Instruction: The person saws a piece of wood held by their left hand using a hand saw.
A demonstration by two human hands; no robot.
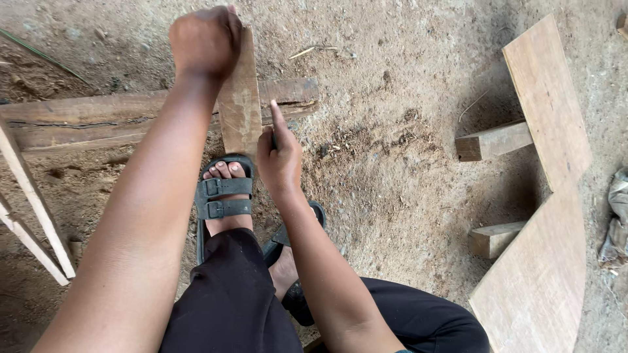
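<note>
1. The left hand (205, 39) is gripping the top of a board (240, 104) in a closed fist, standing it on end.
2. The board is leaning across a beam (98, 117) on the dirt floor (392, 183), its foot by a sandal (222, 196).
3. The right hand (280, 157) is pinching something small and dark against the board's edge; I cannot tell what.

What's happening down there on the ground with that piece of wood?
A person crouches on the dirt ground. The left hand grips the top of a short wooden board that stands on end, leaning across a long wooden beam. The right hand is at the board's lower edge, forefinger raised, around something dark and thin; what it is cannot be told. A sandalled foot sits just below the board. Curved wooden panels lie to the right.
</note>
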